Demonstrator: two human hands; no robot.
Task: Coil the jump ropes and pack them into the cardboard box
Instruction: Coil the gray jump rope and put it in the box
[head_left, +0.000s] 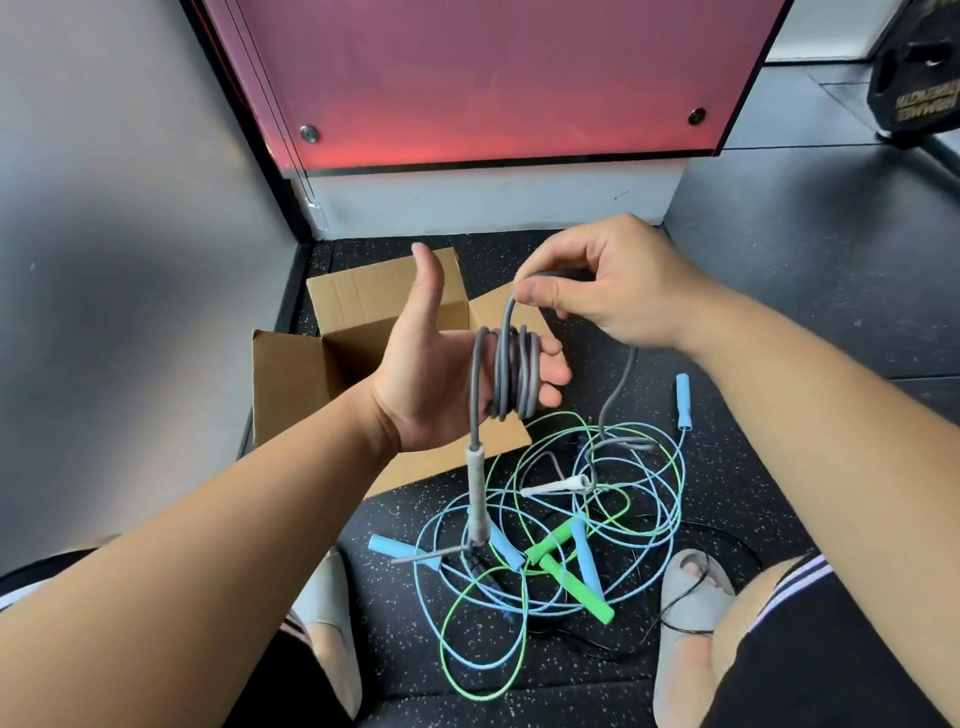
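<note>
Head camera, looking down at the gym floor (779, 338): we see the left hand (431, 374) held flat, palm up and thumb raised. Its fingers are nearly straight and serve as a spool for the grey jump rope (511, 376), which is wound round them in several tight turns. The right hand (613, 291) pinches the same rope between thumb and forefinger just above the coil, likely feeding on the next turn. One grey handle (477, 483) hangs free below the left palm, its weight apparently keeping that end straight. The loose tail drops from the right hand to the floor. The cardboard box (374, 296) stands open directly behind the left hand (within easy reach for the drop, we judge). The blue and green ropes (571, 525) lie uncoiled in a tangle between the person's feet. The left hand and forearm cover most of the box's inside, so we cannot tell what it holds. In the tangle we cannot trace which handle belongs to which cord, nor where the grey tail ends.
</note>
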